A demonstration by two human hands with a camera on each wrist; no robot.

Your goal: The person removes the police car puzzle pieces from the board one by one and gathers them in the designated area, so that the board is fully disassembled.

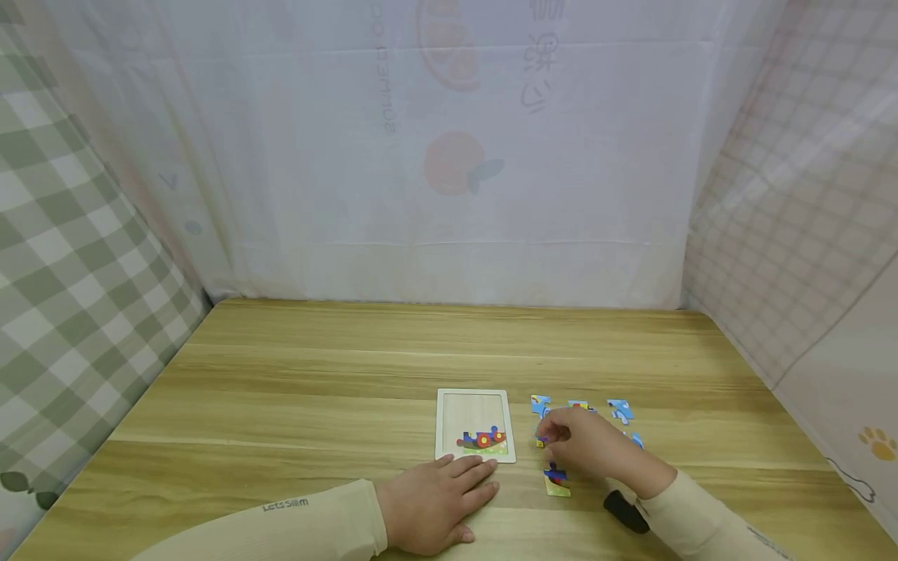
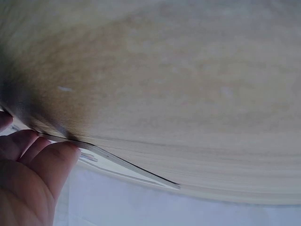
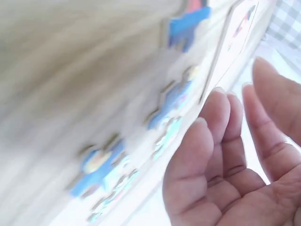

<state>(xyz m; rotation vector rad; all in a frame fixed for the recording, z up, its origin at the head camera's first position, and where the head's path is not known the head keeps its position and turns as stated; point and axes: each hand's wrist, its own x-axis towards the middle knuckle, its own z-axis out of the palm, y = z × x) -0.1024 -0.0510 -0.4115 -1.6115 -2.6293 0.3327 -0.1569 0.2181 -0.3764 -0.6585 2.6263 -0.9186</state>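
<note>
A puzzle tray (image 1: 440, 425) with a pale rim lies on the table, and joined red, blue and green pieces (image 1: 484, 441) fill part of its lower right. My left hand (image 1: 435, 502) lies with spread fingers, their tips touching the tray's near edge. Over the loose pieces to the right of the tray hovers my right hand (image 1: 585, 444), thumb and fingers apart around a small yellow-and-purple piece (image 1: 540, 442). Nothing shows in its grasp in the right wrist view. Just nearer to me lies a blue, red and yellow piece (image 1: 557, 480).
Further loose pieces lie behind the right hand: a light blue one (image 1: 539, 403), another blue one (image 1: 620, 410), and some partly hidden by the hand. A black band (image 1: 626, 512) sits at the right wrist. White cloth (image 1: 316, 195) hangs behind the wooden table (image 1: 316, 351).
</note>
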